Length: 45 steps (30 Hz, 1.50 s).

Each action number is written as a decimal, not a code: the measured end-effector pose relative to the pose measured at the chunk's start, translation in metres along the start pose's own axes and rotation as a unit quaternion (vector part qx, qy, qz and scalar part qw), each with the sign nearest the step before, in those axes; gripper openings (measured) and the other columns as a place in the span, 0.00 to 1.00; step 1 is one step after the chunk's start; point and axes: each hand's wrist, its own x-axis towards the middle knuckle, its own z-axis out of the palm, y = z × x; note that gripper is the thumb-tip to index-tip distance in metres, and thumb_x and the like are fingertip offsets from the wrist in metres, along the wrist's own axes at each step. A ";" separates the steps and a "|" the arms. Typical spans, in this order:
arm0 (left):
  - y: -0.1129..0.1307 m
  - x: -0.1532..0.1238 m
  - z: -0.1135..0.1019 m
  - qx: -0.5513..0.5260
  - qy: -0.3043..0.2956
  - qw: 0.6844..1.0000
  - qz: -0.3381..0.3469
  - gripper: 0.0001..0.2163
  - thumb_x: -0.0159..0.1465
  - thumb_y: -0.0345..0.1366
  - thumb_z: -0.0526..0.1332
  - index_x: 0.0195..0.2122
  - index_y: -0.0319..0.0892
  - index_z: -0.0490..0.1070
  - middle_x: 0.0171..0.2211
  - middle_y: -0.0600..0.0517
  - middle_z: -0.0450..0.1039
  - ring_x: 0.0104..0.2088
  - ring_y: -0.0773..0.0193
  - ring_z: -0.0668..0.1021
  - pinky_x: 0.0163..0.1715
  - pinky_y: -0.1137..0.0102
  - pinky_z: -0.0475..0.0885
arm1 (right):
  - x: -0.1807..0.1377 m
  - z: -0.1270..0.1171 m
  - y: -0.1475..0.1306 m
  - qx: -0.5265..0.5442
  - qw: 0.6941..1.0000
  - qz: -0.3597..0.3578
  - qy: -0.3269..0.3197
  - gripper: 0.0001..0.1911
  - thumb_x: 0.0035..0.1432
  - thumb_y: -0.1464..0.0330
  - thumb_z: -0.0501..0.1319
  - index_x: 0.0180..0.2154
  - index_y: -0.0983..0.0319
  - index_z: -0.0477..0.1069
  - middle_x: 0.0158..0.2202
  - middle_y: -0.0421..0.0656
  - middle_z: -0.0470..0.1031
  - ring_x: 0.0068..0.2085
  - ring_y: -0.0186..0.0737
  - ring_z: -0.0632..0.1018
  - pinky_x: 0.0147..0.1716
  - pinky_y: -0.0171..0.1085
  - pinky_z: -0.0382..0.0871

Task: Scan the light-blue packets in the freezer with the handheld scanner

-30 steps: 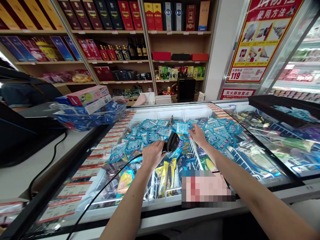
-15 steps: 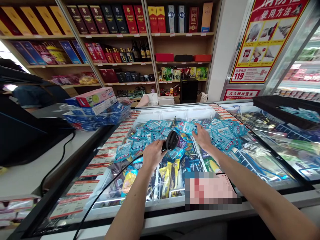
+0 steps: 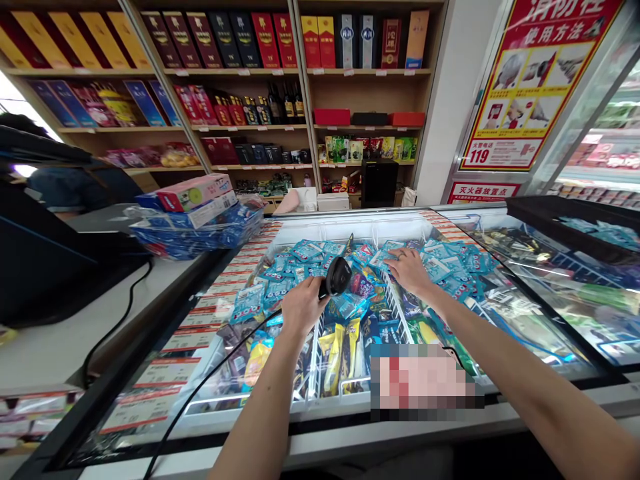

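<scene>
several fingers of the right hand (image 3: pixel 409 268) are bent and slightly apart over the right side of a flat blue packet (image 3: pixel 384 256); i cannot tell whether thumb and fingertips pinch it or only rest on it. the fingers of the left hand (image 3: pixel 301 305) are wrapped around the handle of a black scanner (image 3: pixel 338 277), its rounded head tilted up, a little apart from the packet

the packet looks light, thin and limp, with a glossy film likely to slide; a sealed edge or corner between thumb and forefinger would probably be the surest hold, and squeezing the middle may crease it. what is inside does not show. the scanner looks stiff and easy enough for one hand, best held by the handle, though its cord (image 3: pixel 220 364) may tug a little

around the packet, more of the same lie in a left heap (image 3: pixel 280 283) and a right heap (image 3: pixel 453 267), seemingly on the freezer's glass top, with yellow wrappers (image 3: pixel 336 357) visible nearer the person. a blurred pinkish item (image 3: pixel 425 381) lies near the front edge, below the right forearm. farther out are a bagged blue bundle (image 3: pixel 200 233) at left and the shelves (image 3: pixel 367 71) behind
</scene>
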 end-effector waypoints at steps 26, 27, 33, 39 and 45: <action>-0.017 0.001 -0.001 -0.010 0.025 0.991 -0.132 0.17 0.60 0.48 0.50 0.44 0.46 0.66 0.39 0.47 0.72 0.37 0.56 0.74 0.25 0.69 0.62 | 0.036 0.026 -0.051 0.042 0.976 -0.188 -0.097 0.30 0.56 0.78 0.49 0.58 0.51 0.55 0.59 0.37 0.59 0.58 0.45 0.58 0.50 0.45 0.58; -0.017 0.001 -0.001 -0.011 0.023 0.991 -0.132 0.17 0.60 0.48 0.50 0.44 0.46 0.66 0.39 0.47 0.72 0.37 0.56 0.74 0.25 0.69 0.62 | 0.035 0.025 -0.051 0.049 0.975 -0.191 -0.099 0.28 0.56 0.77 0.49 0.57 0.51 0.57 0.58 0.38 0.61 0.57 0.44 0.60 0.50 0.45 0.58; -0.015 0.001 -0.003 -0.012 0.019 0.991 -0.129 0.17 0.60 0.48 0.50 0.45 0.45 0.66 0.39 0.47 0.72 0.38 0.56 0.74 0.26 0.70 0.62 | 0.018 0.009 -0.046 0.078 0.978 -0.176 -0.077 0.18 0.58 0.72 0.51 0.49 0.55 0.67 0.48 0.43 0.70 0.49 0.42 0.66 0.48 0.43 0.58; -0.013 0.001 -0.001 0.001 0.014 0.994 -0.113 0.17 0.59 0.48 0.51 0.44 0.45 0.66 0.40 0.48 0.72 0.38 0.57 0.74 0.25 0.69 0.61 | 0.007 0.002 -0.048 0.114 0.978 -0.157 -0.078 0.15 0.59 0.71 0.52 0.44 0.56 0.72 0.40 0.43 0.73 0.44 0.40 0.69 0.46 0.41 0.59; -0.010 -0.001 -0.003 -0.005 0.001 0.996 -0.084 0.16 0.60 0.48 0.51 0.44 0.45 0.66 0.39 0.48 0.72 0.37 0.58 0.74 0.26 0.70 0.61 | 0.030 0.015 -0.046 0.097 0.990 -0.105 -0.020 0.19 0.61 0.70 0.46 0.51 0.63 0.66 0.48 0.47 0.70 0.51 0.41 0.67 0.53 0.41 0.54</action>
